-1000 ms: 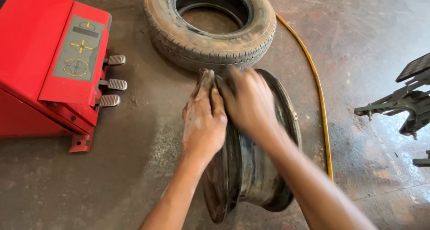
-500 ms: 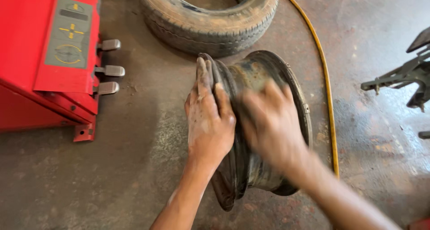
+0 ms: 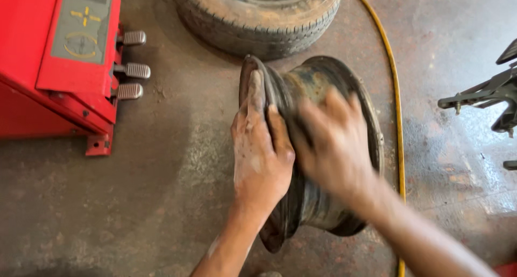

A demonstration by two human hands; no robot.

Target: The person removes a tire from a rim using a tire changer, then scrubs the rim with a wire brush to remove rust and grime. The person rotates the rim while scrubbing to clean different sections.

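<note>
Two bare hands, both on one item.

Left hand (image 3: 261, 147): fingers (image 3: 254, 94) stretched long and laid flat over the near flange of a bare steel wheel rim (image 3: 318, 212), tips pointing away from the wearer, palm pressed on the rim's edge. Fingers lie closed against the metal, not curled round it; skin streaked with grey dust.

Right hand (image 3: 334, 145): blurred. Fingers spread and lying across the barrel of the wheel rim, just right of the left hand. Whether they grip the metal or only rest on it cannot be told through the blur.

Wheel rim: dark, rusty and grimy, stands on edge on the concrete floor (image 3: 161, 212), tilted a little, its two flanges to left and right, barrel between them under both hands. Position: centre of view.

Worn tyre (image 3: 258, 18): lies flat on the floor just beyond the rim, nearly touching its far edge, tread dusty brown.

Red tyre-changing machine (image 3: 54, 61): far left, well apart from the rim; three metal foot pedals (image 3: 132, 69) stick out of its side towards the tyre.

Yellow hose (image 3: 396, 126): runs along the floor just right of the rim, top to bottom.

Black metal stand (image 3: 484, 96): right edge, partly cut off.

Floor: stained, wet-looking to the right.
</note>
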